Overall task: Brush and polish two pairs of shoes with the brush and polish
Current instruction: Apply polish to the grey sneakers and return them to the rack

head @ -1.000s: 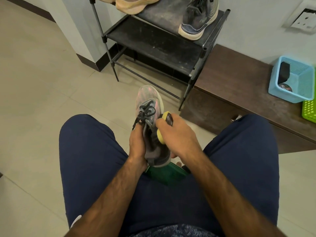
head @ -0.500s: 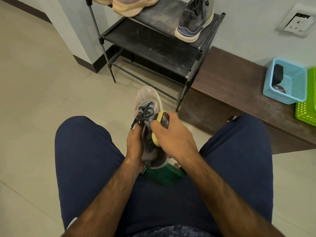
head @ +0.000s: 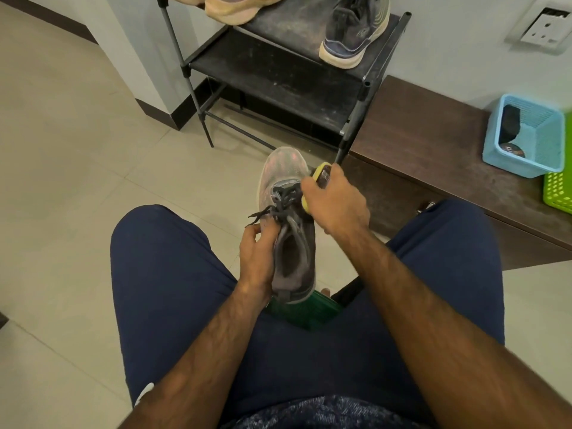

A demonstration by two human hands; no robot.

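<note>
We hold the grey lace-up sneaker with a pale pinkish toe (head: 286, 218) in the air between our knees, toe pointing away toward the black metal shoe rack (head: 278, 78). Our left hand (head: 258, 258) grasps it along its left side near the collar, fingers (head: 253, 233) curled round the edge just below the loose dark laces. Our right hand (head: 335, 205) is clenched round the yellow-backed brush (head: 320, 174), which lies against the sneaker's right side, beside the laces and just behind the toe. On the rack's top shelf stand a dark grey sneaker with a cream sole (head: 353, 29) at the right and a peach-coloured sneaker (head: 238, 7) at the left, well apart. Right of the rack runs the dark brown wooden counter (head: 433, 156), and on its far right end sits a light blue plastic basket (head: 541, 140) holding a small round dark tin (head: 512, 150) and a black oblong thing (head: 509, 123). A bright green plastic basket (head: 558, 190) touches the blue one's near right corner. Below the sneaker's heel shows a dark green plastic seat (head: 297, 314).
</note>
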